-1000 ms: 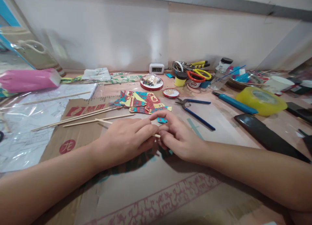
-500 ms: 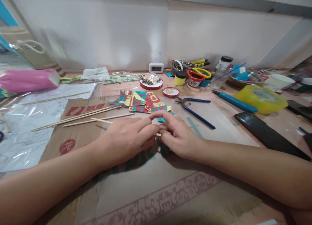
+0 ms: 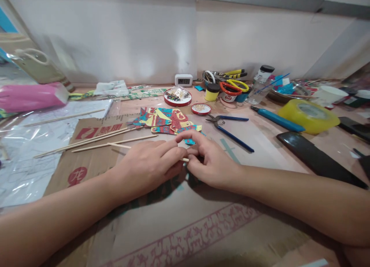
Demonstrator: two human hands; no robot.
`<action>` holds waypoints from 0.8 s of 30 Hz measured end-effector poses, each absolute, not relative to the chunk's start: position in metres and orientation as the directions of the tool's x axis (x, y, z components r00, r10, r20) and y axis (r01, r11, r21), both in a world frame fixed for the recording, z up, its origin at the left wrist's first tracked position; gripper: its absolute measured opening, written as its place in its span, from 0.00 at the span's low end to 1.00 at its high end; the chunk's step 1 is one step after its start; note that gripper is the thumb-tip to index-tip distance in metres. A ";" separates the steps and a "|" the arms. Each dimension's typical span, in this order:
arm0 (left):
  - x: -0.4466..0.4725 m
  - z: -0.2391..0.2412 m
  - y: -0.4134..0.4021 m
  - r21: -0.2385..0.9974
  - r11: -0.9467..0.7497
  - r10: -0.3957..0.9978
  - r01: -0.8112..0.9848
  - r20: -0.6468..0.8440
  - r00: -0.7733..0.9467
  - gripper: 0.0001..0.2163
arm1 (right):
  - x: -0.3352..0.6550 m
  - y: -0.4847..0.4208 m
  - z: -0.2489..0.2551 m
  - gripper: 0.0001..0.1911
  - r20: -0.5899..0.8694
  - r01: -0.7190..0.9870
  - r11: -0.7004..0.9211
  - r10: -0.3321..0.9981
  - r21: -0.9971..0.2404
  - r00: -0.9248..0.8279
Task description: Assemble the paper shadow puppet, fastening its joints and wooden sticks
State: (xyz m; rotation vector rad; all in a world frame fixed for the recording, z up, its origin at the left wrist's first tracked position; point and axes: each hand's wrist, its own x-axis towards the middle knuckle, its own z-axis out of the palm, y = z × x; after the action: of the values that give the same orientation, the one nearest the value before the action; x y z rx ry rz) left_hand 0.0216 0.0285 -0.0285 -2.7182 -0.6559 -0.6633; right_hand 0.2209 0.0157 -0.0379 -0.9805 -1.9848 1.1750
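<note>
My left hand (image 3: 147,165) and my right hand (image 3: 208,161) meet at the middle of the cardboard sheet (image 3: 95,147). Both pinch a thin wooden stick (image 3: 120,145) that runs under my left fingers; its tip shows between the two hands. A small teal paper piece (image 3: 190,141) peeks out just beyond my right fingers. The colourful jointed paper puppet (image 3: 166,120) in red, teal and yellow lies flat right behind the hands. Several more wooden sticks (image 3: 95,138) lie to the left of it.
Blue-handled pliers (image 3: 231,132) lie right of the puppet. Two red lids with beads (image 3: 177,97) sit behind it. Scissors (image 3: 231,88), jars, a yellow tape roll (image 3: 309,116), a blue tool (image 3: 277,120) and a black case (image 3: 315,159) crowd the right side. A pink pouch (image 3: 31,95) and plastic-covered sheets lie left.
The hands stay pinched together on the stick, with only tiny finger shifts. The view has drifted slightly.
</note>
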 end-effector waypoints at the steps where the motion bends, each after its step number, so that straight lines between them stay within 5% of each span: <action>1: 0.021 -0.028 0.028 -0.147 -0.864 0.360 0.481 0.487 0.796 0.05 | 0.221 0.015 -0.038 0.23 0.133 0.282 0.323 0.837 -0.903 -0.531; 24: 0.018 -0.028 0.032 -0.198 -0.880 0.301 0.432 0.472 0.829 0.08 | 0.221 0.016 -0.037 0.20 0.128 0.271 0.327 0.818 -0.905 -0.561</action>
State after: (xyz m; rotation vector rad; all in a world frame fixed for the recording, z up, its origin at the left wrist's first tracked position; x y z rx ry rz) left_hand 0.0184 0.0317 -0.0277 -2.7134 -0.5578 -0.6289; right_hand 0.2206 0.0160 -0.0367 -0.9546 -2.0092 1.2079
